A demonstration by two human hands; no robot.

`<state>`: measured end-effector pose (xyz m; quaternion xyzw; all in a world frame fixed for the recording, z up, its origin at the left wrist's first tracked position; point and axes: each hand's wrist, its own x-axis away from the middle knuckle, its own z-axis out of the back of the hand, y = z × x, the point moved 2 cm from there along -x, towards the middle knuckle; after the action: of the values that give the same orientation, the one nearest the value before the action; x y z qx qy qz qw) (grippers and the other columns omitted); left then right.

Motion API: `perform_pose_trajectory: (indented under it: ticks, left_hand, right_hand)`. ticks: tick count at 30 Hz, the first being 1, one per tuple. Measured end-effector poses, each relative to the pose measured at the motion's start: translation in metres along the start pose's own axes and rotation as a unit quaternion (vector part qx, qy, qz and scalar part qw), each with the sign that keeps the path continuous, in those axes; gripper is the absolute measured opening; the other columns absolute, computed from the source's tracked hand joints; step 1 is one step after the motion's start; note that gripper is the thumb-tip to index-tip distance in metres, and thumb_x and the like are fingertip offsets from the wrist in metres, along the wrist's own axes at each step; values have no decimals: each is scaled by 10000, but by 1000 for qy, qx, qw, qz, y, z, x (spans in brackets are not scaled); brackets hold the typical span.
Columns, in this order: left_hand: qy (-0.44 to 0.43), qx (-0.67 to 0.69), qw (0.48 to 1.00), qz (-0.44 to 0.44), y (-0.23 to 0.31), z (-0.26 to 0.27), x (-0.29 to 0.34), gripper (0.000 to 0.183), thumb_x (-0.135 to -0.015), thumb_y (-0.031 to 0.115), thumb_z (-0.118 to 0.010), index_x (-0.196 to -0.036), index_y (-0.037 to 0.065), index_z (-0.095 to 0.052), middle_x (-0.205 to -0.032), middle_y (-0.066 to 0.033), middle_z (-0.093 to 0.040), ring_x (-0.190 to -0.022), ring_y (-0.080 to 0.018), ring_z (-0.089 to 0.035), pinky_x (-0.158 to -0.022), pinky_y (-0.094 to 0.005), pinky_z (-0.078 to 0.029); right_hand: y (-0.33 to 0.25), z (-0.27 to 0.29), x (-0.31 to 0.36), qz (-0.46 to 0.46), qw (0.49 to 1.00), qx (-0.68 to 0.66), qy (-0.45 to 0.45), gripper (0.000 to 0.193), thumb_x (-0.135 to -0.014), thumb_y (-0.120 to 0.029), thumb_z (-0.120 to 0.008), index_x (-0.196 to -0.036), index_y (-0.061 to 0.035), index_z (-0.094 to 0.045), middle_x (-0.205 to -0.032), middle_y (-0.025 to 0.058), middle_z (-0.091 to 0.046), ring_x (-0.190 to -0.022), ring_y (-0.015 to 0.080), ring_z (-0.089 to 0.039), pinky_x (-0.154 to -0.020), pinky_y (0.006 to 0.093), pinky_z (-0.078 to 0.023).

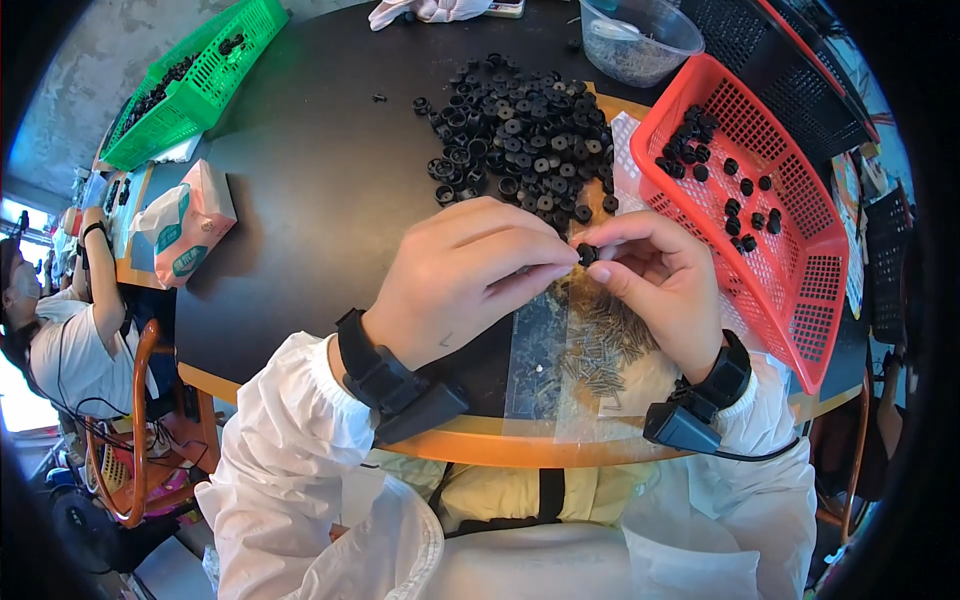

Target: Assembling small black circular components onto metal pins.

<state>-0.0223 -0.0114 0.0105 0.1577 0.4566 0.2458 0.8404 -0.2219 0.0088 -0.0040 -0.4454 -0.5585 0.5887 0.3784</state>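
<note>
Between my two hands, over the near right part of the table, is a small round black plastic part [588, 254]. The fingertips of my right hand [660, 285] pinch it from the right. My left hand [470, 275] has thumb and fingers pressed together at its left side; whatever sits between those fingertips is too small to make out. Just beyond my hands lies a big heap of similar black round parts [520, 135], many with a centre hole. Below my hands, metal screws [605, 345] are spread on a clear plastic sheet [535, 375].
A red basket [815, 270] at the right holds several black parts. Behind it stand a clear plastic tub [640, 55] and black crates [740, 50]. At left are a tissue pack [185, 225] and a green basket [195, 100]. Another person [85, 340] sits at far left.
</note>
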Motion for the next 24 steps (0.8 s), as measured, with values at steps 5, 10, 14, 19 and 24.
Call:
perform_pose_trajectory:
  ticks: [5,10,14,19,24]
  left_hand:
    - [-8,4,1000,16,1,-3,1,186,-695,-3,-775,-859,56,-708,-846,-70,-689,-699,-199,-653,-608,-291,-516]
    - [-12,5,998,63,5,-5,4,272,-716,9,-783,-959,31,-663,-842,-65,-698,-705,-164,-683,-628,-266,-535]
    - [-10,13,996,87,3,-4,6,412,-719,31,-796,-1078,23,-592,-869,-55,-709,-770,-143,-705,-664,-246,-547]
    - [-14,-11,999,50,3,1,3,477,-668,92,-829,-1081,37,-597,-921,-70,-697,-783,-178,-688,-700,-276,-535]
    - [-2,-213,977,-22,-12,27,-13,546,-524,245,-868,-1001,91,-649,-912,-29,-622,-827,-221,-595,-738,-338,-470]
  right_hand:
    - [-6,-1,2,19,997,80,4,243,-833,16,-682,-1073,6,-639,-1062,71,-665,-944,127,-645,-843,259,-517]
    - [-9,-2,1,50,989,140,16,223,-807,28,-693,-1028,12,-671,-1017,83,-680,-901,133,-659,-787,259,-534]
    - [-8,-3,1,63,985,162,12,221,-789,30,-701,-1008,7,-690,-992,95,-690,-889,130,-662,-756,262,-539]
    - [-7,-3,3,27,993,113,10,239,-810,21,-698,-1048,10,-675,-1026,81,-683,-909,125,-651,-782,259,-530]
    - [1,5,2,-23,998,-24,51,239,-848,21,-671,-1085,4,-644,-1044,56,-663,-923,99,-622,-832,247,-503]
